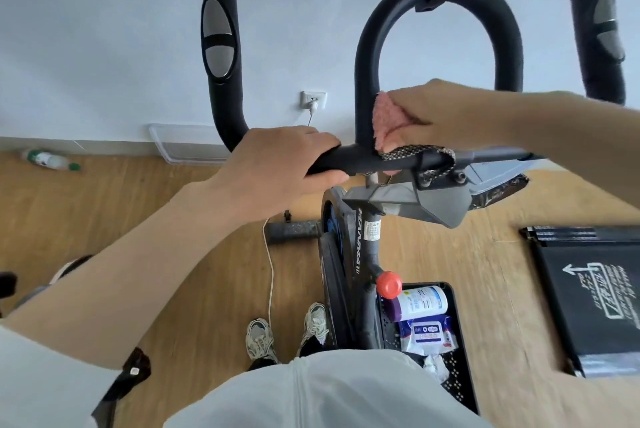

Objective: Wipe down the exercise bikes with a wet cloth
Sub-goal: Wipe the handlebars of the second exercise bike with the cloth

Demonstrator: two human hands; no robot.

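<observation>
I have the pink cloth (386, 122) bunched in my right hand (440, 109), fingers clamped around it, pressing it against the lower part of the black padded loop of the handlebar (367, 57), right where the loop meets the horizontal bar. A mottled, darker edge of the cloth drapes over that bar just below my right hand. My left hand (277, 164) is wrapped shut around the horizontal grip of the same handlebar, just beside the cloth on its left, so the two hands sit near each other with only a short stretch of bar between them.

Below my hands the grey bracket (415, 200) joins the handlebar to the bike's stem, which drops down to a red knob (389, 284). Beneath my right forearm, next to the stem, a black tray (457, 334) on the floor holds a white canister with a purple cap (417, 304) and a flat pack of wipes (427, 332).

Beyond my left hand a curved black bar with grey oval pads (218, 43) rises against the white wall, and a wall socket (313, 100) with a plug in it sits between that bar and the loop. A white cable (270, 271) trails over the wooden floor (138, 199) under my left forearm, ending near my shoes (258, 339). Far off to the left of my left hand a plastic bottle (48, 159) lies on its side by the skirting. To the right of my right arm lies a black mat with white markings (588, 289).
</observation>
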